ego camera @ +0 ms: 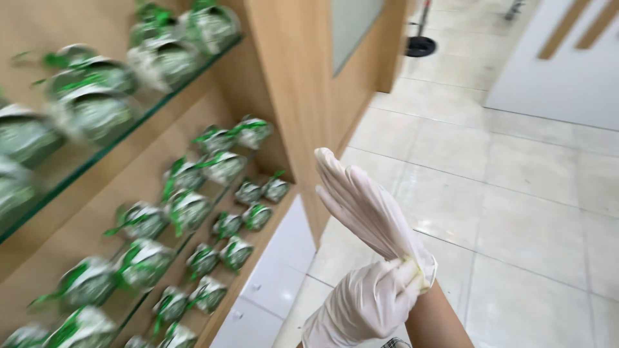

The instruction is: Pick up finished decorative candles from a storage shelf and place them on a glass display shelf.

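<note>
Low in the middle of the frame, the gloved right hand (364,203) points up with fingers straight and together, holding nothing. Just below it, the gloved left hand (367,303) pinches the rolled glove cuff (419,270) at the right wrist, fingers closed on it.

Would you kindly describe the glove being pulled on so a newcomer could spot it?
Right of the wooden shelves of green-ribboned packs, over the tiled floor, two gloved hands meet. The glove covers the right hand, pointing upward; unlike the other, its cuff is pinched by the left hand.
</note>
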